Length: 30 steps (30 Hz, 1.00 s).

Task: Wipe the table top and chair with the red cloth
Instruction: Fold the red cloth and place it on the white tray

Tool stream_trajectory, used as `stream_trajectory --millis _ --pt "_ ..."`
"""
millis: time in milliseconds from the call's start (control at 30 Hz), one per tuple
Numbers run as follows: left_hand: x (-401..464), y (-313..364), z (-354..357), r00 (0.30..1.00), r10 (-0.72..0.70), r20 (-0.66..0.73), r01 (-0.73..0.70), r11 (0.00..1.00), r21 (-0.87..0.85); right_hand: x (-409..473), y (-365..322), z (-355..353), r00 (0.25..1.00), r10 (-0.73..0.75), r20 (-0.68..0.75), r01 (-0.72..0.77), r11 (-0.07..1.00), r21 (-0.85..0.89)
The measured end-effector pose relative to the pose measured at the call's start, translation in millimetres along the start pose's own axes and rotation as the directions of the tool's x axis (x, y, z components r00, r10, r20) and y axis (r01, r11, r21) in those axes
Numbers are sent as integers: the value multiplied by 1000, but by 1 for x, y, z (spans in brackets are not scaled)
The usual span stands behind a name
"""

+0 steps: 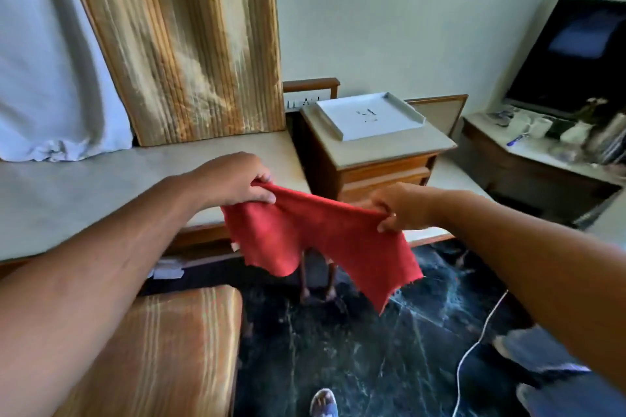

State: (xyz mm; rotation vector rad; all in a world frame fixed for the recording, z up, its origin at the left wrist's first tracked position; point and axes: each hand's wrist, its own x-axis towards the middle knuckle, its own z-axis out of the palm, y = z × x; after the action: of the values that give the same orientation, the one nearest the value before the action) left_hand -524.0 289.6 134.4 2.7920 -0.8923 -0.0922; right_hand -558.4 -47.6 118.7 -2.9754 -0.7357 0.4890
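Note:
The red cloth (318, 240) hangs spread in the air between my two hands, above the dark floor. My left hand (237, 179) pinches its upper left corner. My right hand (403, 208) pinches its upper right edge. Its lower edge is frayed and dangles free. The long beige table top (101, 189) runs behind and to the left of the cloth. The chair's striped orange seat cushion (169, 349) lies at the lower left, under my left forearm.
A striped curtain (189, 44) and white drape (44, 78) hang over the table's back. A wooden drawer unit (382, 159) carries a white tray (369, 115). A cluttered side counter with a dark screen (572, 54) stands right. A white cable (474, 345) crosses the black marble floor.

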Motion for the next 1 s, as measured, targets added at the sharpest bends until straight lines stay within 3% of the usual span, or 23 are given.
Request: stream_trajectory --millis 200,333,400,467,533,567,700,833,900,1000 --pt "104 -50 -21 995 -100 -17 100 995 -32 66 126 -23 977 212 10 -212 975 71" --pt "169 -73 -36 964 -239 -117 183 915 -361 100 200 -45 925 370 -81 -312 866 390" --pt "198 -82 -39 906 -394 -156 224 758 -613 118 236 -61 887 443 -127 -284 743 606" --pt "232 -84 -36 822 -560 -106 216 478 -851 138 277 -82 855 500 -136 -202 563 802" --pt "267 -83 -30 740 -672 -39 161 233 -959 161 315 -101 843 525 -116 -130 408 904" --pt "290 -81 -26 702 -712 -15 147 165 -975 177 335 -112 843 526 -113 -105 365 925" --pt "392 -77 -13 545 -836 67 149 18 -989 251 410 -147 792 594 -139 -55 297 953" --pt "499 -72 -4 428 -897 108 134 -55 -989 321 469 -178 745 636 -201 -90 395 914" --pt "539 -59 0 433 -893 119 119 -74 -990 351 472 -190 780 591 -205 -73 411 909" --pt "591 -29 6 586 -804 102 102 -52 -993 392 457 -200 917 355 -180 16 418 908"
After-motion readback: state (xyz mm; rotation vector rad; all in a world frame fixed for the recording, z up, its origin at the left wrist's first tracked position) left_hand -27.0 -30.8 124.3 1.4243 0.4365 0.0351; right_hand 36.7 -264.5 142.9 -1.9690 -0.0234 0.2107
